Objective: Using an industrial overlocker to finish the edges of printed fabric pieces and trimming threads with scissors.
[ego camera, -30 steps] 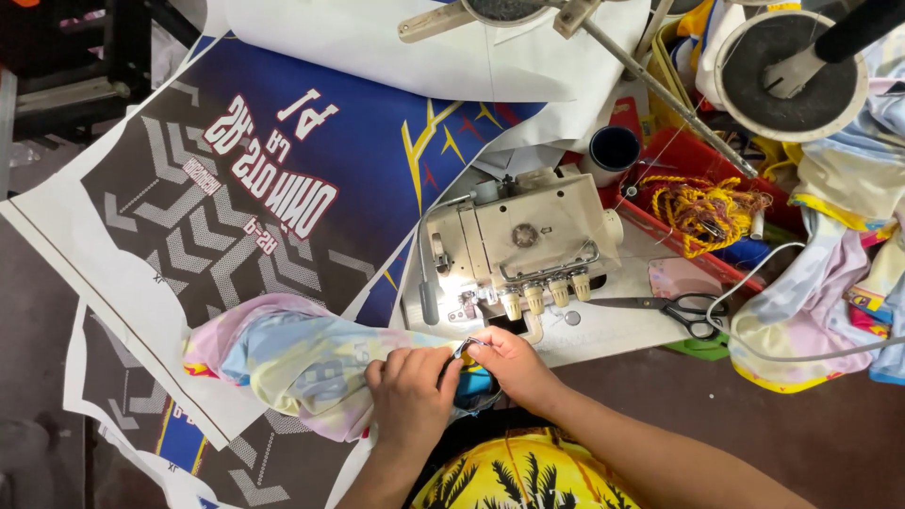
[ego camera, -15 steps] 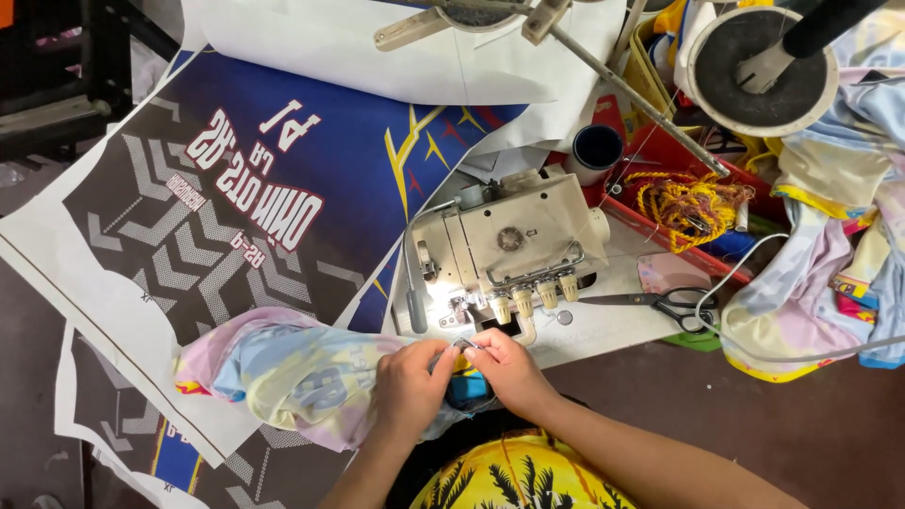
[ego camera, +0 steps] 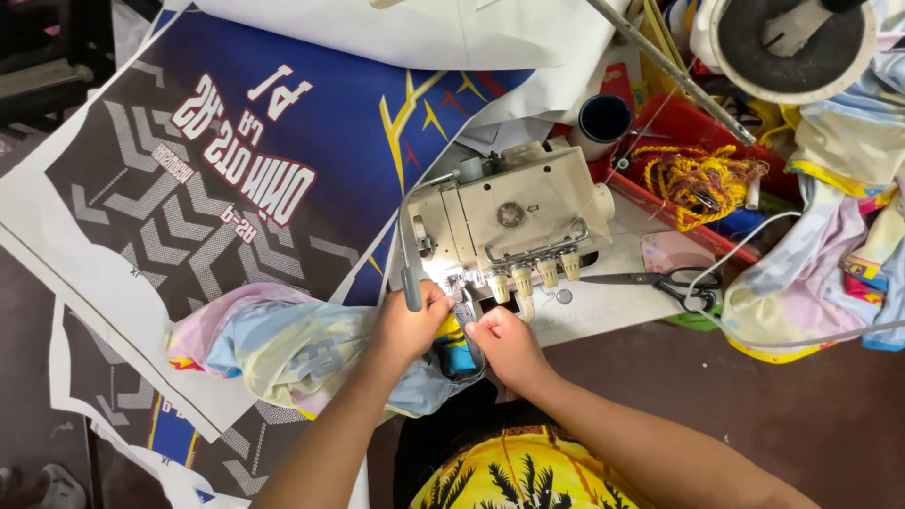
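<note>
A cream overlock sewing machine stands on the work table. My left hand presses a pastel pink, blue and yellow garment against the machine's needle area, fingers closed on the cloth. My right hand pinches the same fabric just right of the presser foot, where a bright blue and yellow piece shows between both hands. The garment bunches out to the left over the table edge.
Black-handled scissors lie right of the machine. A large dark blue and grey printed sheet covers the left. Behind sit a red tray with tangled yellow cord, a dark thread cone and piled pastel fabric at right.
The view has shifted and drawn closer to the machine. Both hands stay at the needle area on the fabric, moving up slightly toward the presser foot.
</note>
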